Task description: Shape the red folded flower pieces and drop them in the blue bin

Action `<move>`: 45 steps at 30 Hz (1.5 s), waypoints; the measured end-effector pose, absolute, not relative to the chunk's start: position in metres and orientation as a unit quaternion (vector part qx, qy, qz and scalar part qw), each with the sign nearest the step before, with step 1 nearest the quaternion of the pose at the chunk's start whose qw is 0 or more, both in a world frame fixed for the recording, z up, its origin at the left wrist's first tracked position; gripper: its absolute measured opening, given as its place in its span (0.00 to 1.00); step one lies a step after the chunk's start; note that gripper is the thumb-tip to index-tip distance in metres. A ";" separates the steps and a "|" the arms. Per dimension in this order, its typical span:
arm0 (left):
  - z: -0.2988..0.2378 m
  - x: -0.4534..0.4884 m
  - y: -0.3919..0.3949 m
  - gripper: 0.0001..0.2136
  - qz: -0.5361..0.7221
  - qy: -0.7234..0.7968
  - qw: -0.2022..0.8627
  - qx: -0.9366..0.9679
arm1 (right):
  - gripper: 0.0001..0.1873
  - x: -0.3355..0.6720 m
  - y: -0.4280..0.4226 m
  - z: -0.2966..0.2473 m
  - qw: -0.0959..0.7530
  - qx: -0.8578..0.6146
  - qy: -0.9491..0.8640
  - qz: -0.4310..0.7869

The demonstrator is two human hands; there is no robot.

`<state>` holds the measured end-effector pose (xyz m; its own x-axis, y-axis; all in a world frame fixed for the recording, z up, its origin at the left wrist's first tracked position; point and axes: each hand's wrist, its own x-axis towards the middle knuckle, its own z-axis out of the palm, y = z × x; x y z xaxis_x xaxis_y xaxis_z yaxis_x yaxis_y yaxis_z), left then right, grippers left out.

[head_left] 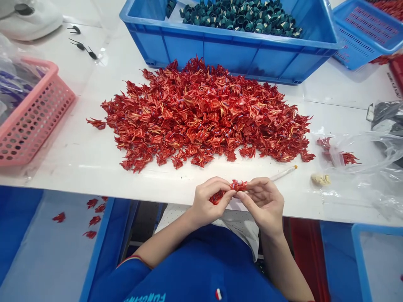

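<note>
A big heap of small red folded foil pieces covers the middle of the white table. At the table's near edge my left hand and my right hand meet, fingers curled. Both pinch one red folded piece between them. My left hand also has more red pieces tucked in its palm. A thin white stick lies just beyond my right hand.
A large blue crate of dark green folded pieces stands behind the heap. A pink basket sits at left, a blue basket at back right, and clear plastic bags at right. Red pieces lie in a bin below.
</note>
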<state>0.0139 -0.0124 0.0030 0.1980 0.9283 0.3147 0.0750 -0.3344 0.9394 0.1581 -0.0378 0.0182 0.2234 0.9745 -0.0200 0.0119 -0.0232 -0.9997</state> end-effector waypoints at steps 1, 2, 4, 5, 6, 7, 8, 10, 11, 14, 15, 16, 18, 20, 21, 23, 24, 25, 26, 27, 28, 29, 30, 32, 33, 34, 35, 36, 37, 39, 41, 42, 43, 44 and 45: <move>0.002 0.014 -0.013 0.07 0.499 0.385 0.416 0.656 | 0.17 0.159 -0.037 0.018 0.546 -0.561 -0.437 0.443; 0.001 0.014 -0.013 0.07 0.498 0.382 0.405 0.665 | 0.20 0.160 -0.037 0.018 0.546 -0.560 -0.436 0.445; 0.000 0.015 -0.013 0.07 0.497 0.376 0.394 0.675 | 0.23 0.161 -0.037 0.018 0.544 -0.559 -0.436 0.449; 0.000 0.015 -0.013 0.06 0.497 0.373 0.395 0.676 | 0.23 0.161 -0.037 0.018 0.545 -0.558 -0.436 0.449; 0.000 0.015 -0.013 0.06 0.497 0.370 0.399 0.676 | 0.24 0.160 -0.038 0.018 0.547 -0.556 -0.435 0.449; 0.000 0.015 -0.013 0.06 0.498 0.368 0.403 0.674 | 0.24 0.160 -0.038 0.018 0.550 -0.555 -0.434 0.449; 0.000 0.015 -0.013 0.06 0.499 0.365 0.407 0.672 | 0.24 0.159 -0.039 0.017 0.554 -0.553 -0.431 0.448; 0.001 0.015 -0.013 0.06 0.498 0.366 0.416 0.667 | 0.24 0.157 -0.040 0.018 0.555 -0.551 -0.428 0.452; 0.002 0.015 -0.013 0.06 0.494 0.371 0.422 0.663 | 0.23 0.156 -0.041 0.019 0.551 -0.552 -0.430 0.455; 0.002 0.014 -0.013 0.07 0.475 0.400 0.463 0.633 | 0.17 0.166 -0.040 0.021 0.509 -0.580 -0.468 0.431; 0.002 0.014 -0.013 0.08 0.471 0.408 0.484 0.614 | 0.14 0.174 -0.039 0.021 0.488 -0.602 -0.495 0.393; 0.002 0.013 -0.013 0.09 0.468 0.414 0.508 0.592 | 0.11 0.184 -0.038 0.021 0.462 -0.630 -0.527 0.335; 0.002 0.013 -0.012 0.11 0.468 0.417 0.550 0.552 | 0.09 0.211 -0.034 0.017 0.392 -0.682 -0.595 0.166; 0.002 0.014 -0.012 0.11 0.470 0.416 0.572 0.528 | 0.12 0.237 -0.031 0.013 0.276 -0.708 -0.650 0.007; 0.003 0.014 -0.011 0.12 0.470 0.416 0.577 0.522 | 0.13 0.249 -0.029 0.010 0.222 -0.709 -0.668 -0.051; 0.004 0.014 -0.011 0.12 0.471 0.416 0.584 0.514 | 0.14 0.265 -0.026 0.008 0.154 -0.683 -0.702 -0.129; 0.004 0.014 -0.011 0.12 0.471 0.417 0.587 0.510 | 0.13 0.270 -0.025 0.008 0.134 -0.665 -0.719 -0.153; 0.004 0.015 -0.011 0.11 0.471 0.418 0.589 0.506 | 0.12 0.273 -0.024 0.009 0.121 -0.645 -0.735 -0.169; 0.004 0.015 -0.011 0.11 0.471 0.420 0.591 0.502 | 0.12 0.275 -0.023 0.011 0.114 -0.627 -0.749 -0.179; 0.004 0.015 -0.011 0.11 0.472 0.421 0.593 0.498 | 0.11 0.277 -0.023 0.014 0.112 -0.612 -0.761 -0.186; 0.004 0.015 -0.011 0.11 0.473 0.422 0.595 0.494 | 0.09 0.279 -0.023 0.017 0.117 -0.599 -0.769 -0.192; 0.004 0.016 -0.011 0.10 0.474 0.424 0.596 0.490 | 0.08 0.281 -0.023 0.020 0.131 -0.589 -0.773 -0.196; 0.004 0.016 -0.011 0.10 0.476 0.426 0.598 0.485 | 0.07 0.283 -0.024 0.021 0.155 -0.582 -0.774 -0.196; 0.004 0.016 -0.011 0.10 0.475 0.429 0.602 0.477 | 0.07 0.284 -0.027 0.021 0.239 -0.570 -0.766 -0.176; 0.004 0.016 -0.010 0.10 0.473 0.431 0.604 0.475 | 0.07 0.282 -0.029 0.020 0.296 -0.569 -0.752 -0.156; 0.004 0.015 -0.010 0.10 0.471 0.433 0.605 0.474 | 0.08 0.277 -0.031 0.018 0.359 -0.566 -0.731 -0.128; 0.004 0.015 -0.010 0.10 0.469 0.434 0.604 0.476 | 0.08 0.270 -0.034 0.015 0.424 -0.562 -0.704 -0.092; 0.003 0.015 -0.011 0.10 0.467 0.435 0.603 0.479 | 0.08 0.260 -0.037 0.013 0.483 -0.557 -0.673 -0.049; 0.002 0.015 -0.011 0.09 0.465 0.435 0.601 0.482 | 0.09 0.249 -0.039 0.011 0.536 -0.540 -0.649 -0.001; 0.001 0.015 -0.011 0.09 0.462 0.434 0.596 0.493 | 0.09 0.223 -0.043 0.012 0.588 -0.509 -0.621 0.093; 0.001 0.015 -0.011 0.08 0.459 0.438 0.581 0.511 | 0.07 0.200 -0.044 0.018 0.586 -0.484 -0.631 0.155; 0.001 0.015 -0.011 0.07 0.458 0.441 0.567 0.523 | 0.07 0.190 -0.044 0.022 0.570 -0.478 -0.646 0.171; 0.001 0.015 -0.010 0.07 0.457 0.444 0.551 0.538 | 0.06 0.183 -0.043 0.026 0.552 -0.470 -0.665 0.179; 0.002 0.015 -0.010 0.07 0.456 0.446 0.534 0.555 | 0.06 0.177 -0.041 0.030 0.536 -0.461 -0.684 0.180; 0.002 0.014 -0.009 0.07 0.455 0.447 0.519 0.568 | 0.07 0.173 -0.040 0.033 0.524 -0.452 -0.700 0.176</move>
<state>0.0143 -0.0093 0.0025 0.1848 0.9813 0.0530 0.0355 -0.0606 0.9975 0.1729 -0.0395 0.0332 -0.0415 0.8178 0.5740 0.4486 0.5285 -0.7207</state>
